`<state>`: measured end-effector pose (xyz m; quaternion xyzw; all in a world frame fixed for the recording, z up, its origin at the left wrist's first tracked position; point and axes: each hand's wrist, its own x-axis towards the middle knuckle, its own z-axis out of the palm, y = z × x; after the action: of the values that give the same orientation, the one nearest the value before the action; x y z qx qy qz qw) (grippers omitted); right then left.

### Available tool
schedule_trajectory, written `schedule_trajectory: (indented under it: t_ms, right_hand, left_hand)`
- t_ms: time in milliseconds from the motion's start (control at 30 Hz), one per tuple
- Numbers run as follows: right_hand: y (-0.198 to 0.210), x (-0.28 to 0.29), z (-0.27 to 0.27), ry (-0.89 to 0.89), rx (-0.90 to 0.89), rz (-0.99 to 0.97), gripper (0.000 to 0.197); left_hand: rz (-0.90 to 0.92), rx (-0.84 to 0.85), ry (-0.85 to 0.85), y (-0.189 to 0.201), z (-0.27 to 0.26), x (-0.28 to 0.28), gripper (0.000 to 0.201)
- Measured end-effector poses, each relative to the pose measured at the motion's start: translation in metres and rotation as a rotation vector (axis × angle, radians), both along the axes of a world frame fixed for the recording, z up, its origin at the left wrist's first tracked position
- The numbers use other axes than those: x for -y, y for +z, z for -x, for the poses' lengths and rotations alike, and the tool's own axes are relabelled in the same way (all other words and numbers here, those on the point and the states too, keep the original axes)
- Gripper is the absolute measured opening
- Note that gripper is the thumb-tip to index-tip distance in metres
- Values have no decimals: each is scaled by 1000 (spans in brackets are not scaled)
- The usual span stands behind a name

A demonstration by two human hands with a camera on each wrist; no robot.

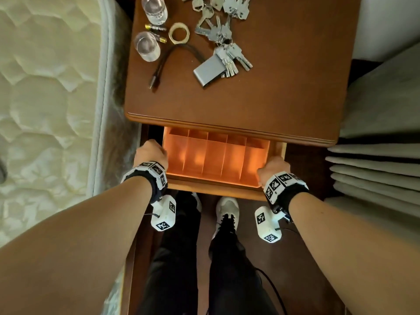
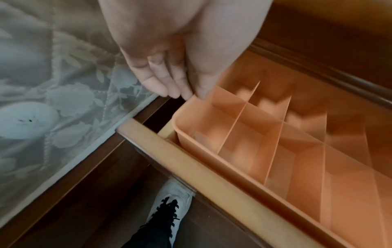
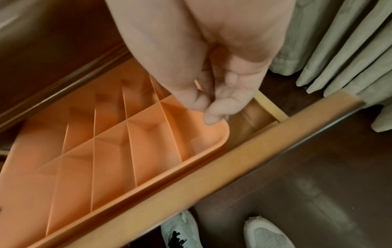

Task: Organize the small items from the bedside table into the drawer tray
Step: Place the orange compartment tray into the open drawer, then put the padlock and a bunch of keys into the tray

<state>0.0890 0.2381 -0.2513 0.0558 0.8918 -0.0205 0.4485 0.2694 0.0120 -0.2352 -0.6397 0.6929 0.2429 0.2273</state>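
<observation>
At each end of the orange tray [image 1: 218, 155], its rim is pinched by the left hand [image 2: 169, 55] and right hand [image 3: 212, 70]. Seated in the open drawer [image 1: 213, 189], it is judged light, thin-walled, flexible; both ends are best held evenly.

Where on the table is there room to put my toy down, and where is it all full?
The bedside table is bare along its front edge and its whole right side, right of the keys. The back left is crowded: two glasses, batteries, a tape roll, a cable and a grey box. The tray compartments look empty.
</observation>
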Motion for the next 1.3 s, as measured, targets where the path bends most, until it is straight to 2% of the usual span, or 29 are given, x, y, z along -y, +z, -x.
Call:
schedule_trajectory:
  t_ms: [233, 333, 467, 566, 633, 733, 833, 966, 1033, 1100, 1166, 1233, 1300]
  right_hand:
    - [1, -1, 1, 70, 22, -47, 32]
    - [6, -1, 1, 97, 57, -27, 24]
    - [22, 5, 2, 68, 107, -41, 19]
    - [48, 8, 4, 72, 96, -59, 13]
    - [71, 17, 5, 63, 126, -63, 11]
    - [107, 38, 11, 5, 119, 19, 15]
    - [139, 69, 24, -22, 131, 128, 10]
    - [159, 123, 40, -77, 126, 288, 18]
    - [157, 150, 48, -93, 72, 380, 14]
    - [150, 176, 53, -83, -27, 454, 13]
    - [141, 195, 56, -72, -109, 465, 23]
    - [134, 207, 55, -73, -143, 453, 41]
    - [130, 213, 52, -45, -153, 428, 51]
  left_hand:
    - [-31, -24, -89, -1, -12, -1, 13]
    - [-48, -54, -81, 2, -12, 1, 12]
    - [-189, -114, 24, 8, -14, 13, 12]
    - [-356, -173, 175, 22, -20, 23, 18]
    - [-513, -244, 281, 48, -16, 28, 13]
    - [-638, -332, 430, 92, 2, 35, 22]
    - [-554, -433, 442, 126, 34, 56, 22]
    - [-376, -525, 438, 141, 74, 94, 20]
    - [-255, -528, 338, 136, 89, 108, 20]
    - [-131, -423, 151, 130, 96, 115, 22]
    - [-49, -358, 13, 121, 97, 116, 24]
    - [-42, -344, -14, 116, 98, 116, 26]
    - [-44, -329, -30, 114, 98, 115, 23]
